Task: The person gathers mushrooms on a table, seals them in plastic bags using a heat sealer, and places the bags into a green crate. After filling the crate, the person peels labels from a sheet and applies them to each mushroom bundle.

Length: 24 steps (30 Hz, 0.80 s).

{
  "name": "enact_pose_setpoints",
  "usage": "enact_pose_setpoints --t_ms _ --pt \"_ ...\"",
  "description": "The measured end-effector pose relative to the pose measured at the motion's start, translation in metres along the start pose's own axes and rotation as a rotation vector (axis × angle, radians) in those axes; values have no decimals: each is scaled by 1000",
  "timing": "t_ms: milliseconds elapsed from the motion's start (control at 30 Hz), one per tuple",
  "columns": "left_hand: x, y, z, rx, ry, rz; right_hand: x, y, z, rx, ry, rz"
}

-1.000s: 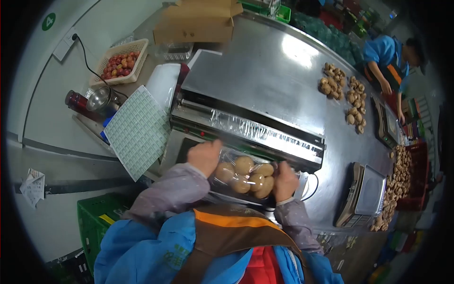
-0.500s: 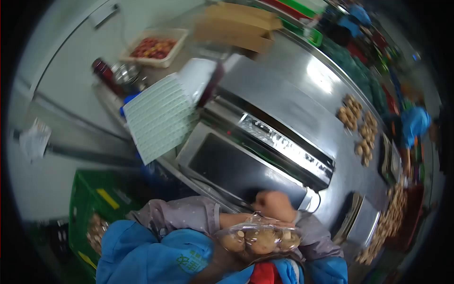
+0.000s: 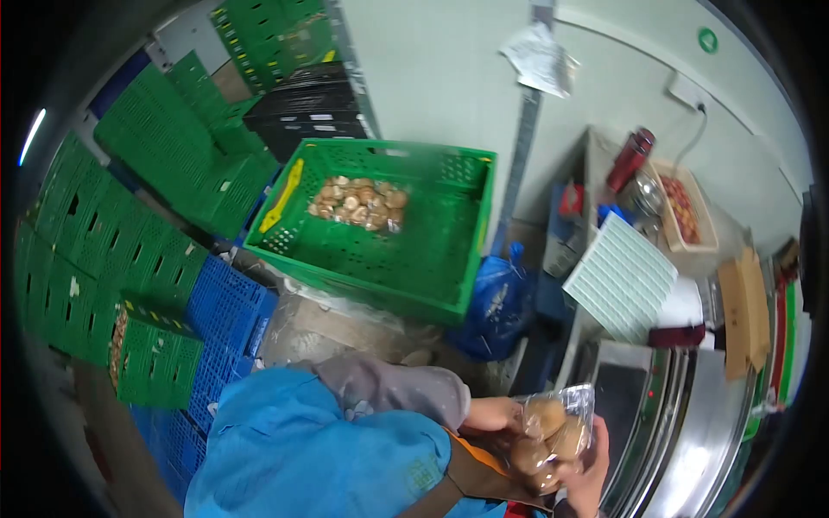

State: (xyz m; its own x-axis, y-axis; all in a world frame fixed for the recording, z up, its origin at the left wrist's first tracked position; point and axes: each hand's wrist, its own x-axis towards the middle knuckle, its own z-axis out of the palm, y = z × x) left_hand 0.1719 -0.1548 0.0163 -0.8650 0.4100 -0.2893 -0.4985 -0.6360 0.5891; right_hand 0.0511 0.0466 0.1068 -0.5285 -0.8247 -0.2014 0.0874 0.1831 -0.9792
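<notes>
A clear plastic-wrapped pack of brown mushrooms (image 3: 551,439) is held tilted in front of my body, at the lower right of the view. My left hand (image 3: 494,415) grips its left side, with the fingertips partly hidden by the wrap. On the right edge, my right hand (image 3: 591,473) is wrapped around the pack, its thumb over the front. A large green crate (image 3: 363,285) stands ahead to the left, with several similar mushroom packs (image 3: 358,204) grouped in its far left part.
At right, the steel wrapping machine (image 3: 626,388) is beside a pale ridged sheet (image 3: 623,278). Behind these are a red flask (image 3: 630,160) and a white basket of red items (image 3: 680,211). A blue bag (image 3: 494,302) sits beside the crate; stacked green crates (image 3: 112,224) and blue pallets (image 3: 226,302) line the left.
My view has swung left from the steel table toward the green crate. The mushroom pack, earlier held low against my body, is now tilted up between both hands.
</notes>
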Motion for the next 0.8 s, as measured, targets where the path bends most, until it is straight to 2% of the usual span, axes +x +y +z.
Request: enact_pose_setpoints --t_ms 67,133,200,233,267,333,400,467,533,600,633,667,733,800 --pt "-58 37 4 -123 125 198 40 -26 44 115 91 55" --pt "-108 69 -16 -246 287 352 99 -37 95 368 3 -37" --pt "-169 100 -51 -175 530 455 170 -61 149 533 -163 116" --pt "-195 106 -70 -83 720 485 214 -52 178 526 -218 70" --pt "-219 111 -87 8 905 511 251 -56 211 518 -182 161" --pt "-272 115 -106 18 976 559 336 -19 264 501 -191 243" --pt "-314 105 -121 -71 942 554 406 45 306 240 48 160" --pt "-343 85 -133 -145 934 511 447 81 334 -1 264 149" --pt "-365 70 -134 -160 990 494 490 147 343 -81 347 114" --pt "-381 51 -137 -287 976 490 526 192 352 -243 313 45" --pt "-386 43 -139 -289 967 462 520 174 357 -389 228 83" --pt "-391 35 -139 -324 1000 402 518 179 362 -386 245 113" --pt "-397 30 -145 -354 1014 320 514 184 363 -670 268 156" --pt "-394 30 -148 -283 946 329 505 173 357 -689 232 215"
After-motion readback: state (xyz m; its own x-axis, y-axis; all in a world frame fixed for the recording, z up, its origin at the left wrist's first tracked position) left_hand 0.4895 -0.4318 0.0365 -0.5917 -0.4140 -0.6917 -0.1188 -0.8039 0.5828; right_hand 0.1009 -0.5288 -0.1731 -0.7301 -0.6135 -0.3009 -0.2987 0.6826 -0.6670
